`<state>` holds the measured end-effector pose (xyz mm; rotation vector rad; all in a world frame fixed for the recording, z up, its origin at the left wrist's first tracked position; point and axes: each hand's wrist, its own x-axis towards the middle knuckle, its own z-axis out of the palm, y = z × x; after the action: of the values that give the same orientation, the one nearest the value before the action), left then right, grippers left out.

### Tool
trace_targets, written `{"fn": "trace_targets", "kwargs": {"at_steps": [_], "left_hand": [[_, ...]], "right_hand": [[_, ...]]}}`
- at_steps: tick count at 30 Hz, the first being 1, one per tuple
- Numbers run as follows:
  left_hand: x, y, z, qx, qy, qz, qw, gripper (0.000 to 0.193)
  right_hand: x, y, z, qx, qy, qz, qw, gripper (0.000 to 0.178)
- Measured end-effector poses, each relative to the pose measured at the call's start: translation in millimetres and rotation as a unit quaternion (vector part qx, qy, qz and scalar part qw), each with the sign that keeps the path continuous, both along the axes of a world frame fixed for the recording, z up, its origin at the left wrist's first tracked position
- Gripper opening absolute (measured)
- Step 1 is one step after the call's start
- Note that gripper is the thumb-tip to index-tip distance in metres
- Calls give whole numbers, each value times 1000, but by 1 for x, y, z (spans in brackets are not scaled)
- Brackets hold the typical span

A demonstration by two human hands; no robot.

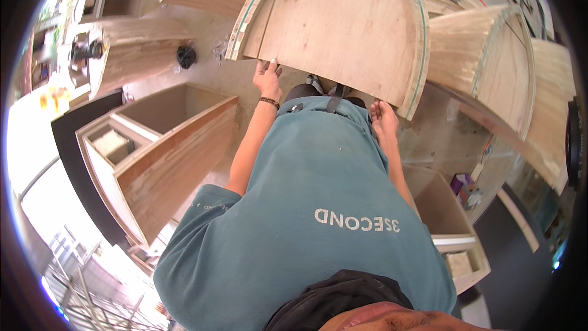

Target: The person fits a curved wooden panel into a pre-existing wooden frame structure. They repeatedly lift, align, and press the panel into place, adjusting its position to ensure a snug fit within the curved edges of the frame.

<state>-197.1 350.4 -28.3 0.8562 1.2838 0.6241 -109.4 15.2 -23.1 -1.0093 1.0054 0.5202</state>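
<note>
In front of me stands a curved plywood cabinet (337,24), its pale flat panel framed by a rounded rim with a thin green line along it. My left hand (268,78), with a dark beaded bracelet at the wrist, grips the panel's near edge toward the left; its fingertips and thumb meet the wood. Farther right along that same edge, my right hand (384,119) has its fingers curled at the corner, partly hidden by the wood. Both forearms reach forward past my teal shirt (318,171).
Left of me is an open wooden cabinet box (177,159) with compartments; another open box (438,205) stands at my right. More curved plywood cabinets (478,61) crowd the right side. A black bag (186,56) lies on the floor, and dark panels (514,251) are at the lower right.
</note>
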Motion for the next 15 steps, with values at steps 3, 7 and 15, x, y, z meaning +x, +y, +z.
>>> {"fn": "trace_targets", "kwargs": {"at_steps": [3,7,15], "left_hand": [[-6,9,-1,-40,-4,5,999,48],[-7,25,-6,-80,-50,1,996,31],[-21,66,-8,-204,-91,-87,971,44]], "right_hand": [[3,4,9,-10,20,-3,1000,23],[4,9,10,-35,23,9,999,29],[2,33,10,-139,-25,-8,990,41]]}}
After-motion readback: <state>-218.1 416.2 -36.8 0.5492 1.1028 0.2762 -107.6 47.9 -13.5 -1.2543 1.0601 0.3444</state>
